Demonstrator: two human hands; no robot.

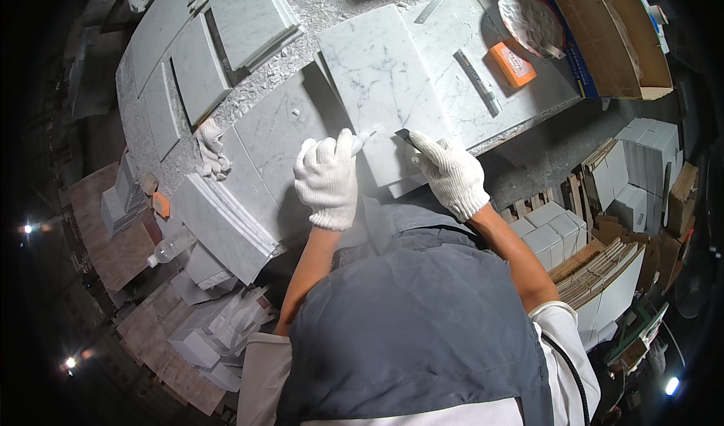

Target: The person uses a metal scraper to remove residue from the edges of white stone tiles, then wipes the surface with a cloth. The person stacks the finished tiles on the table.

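Observation:
Both my hands wear white knit gloves over a pale grey-veined marble slab (385,87). My left hand (326,181), at the slab's left edge, is closed around a small whitish tube with a thin tip (363,139); the glove hides most of it. Over the slab's near part, my right hand (451,173) grips a small dark flat blade (404,135) that points left toward the tube's tip. The blade's handle is hidden in the glove. A small pale spot shows on the slab between the two tools.
Right of the slab lie a marker (477,83), an orange box (513,64) and a round container of white paste (532,22), beside an open cardboard box (622,34). Stacked marble tiles (249,19), loose gloves (213,151) and a plastic bottle (172,246) are at left.

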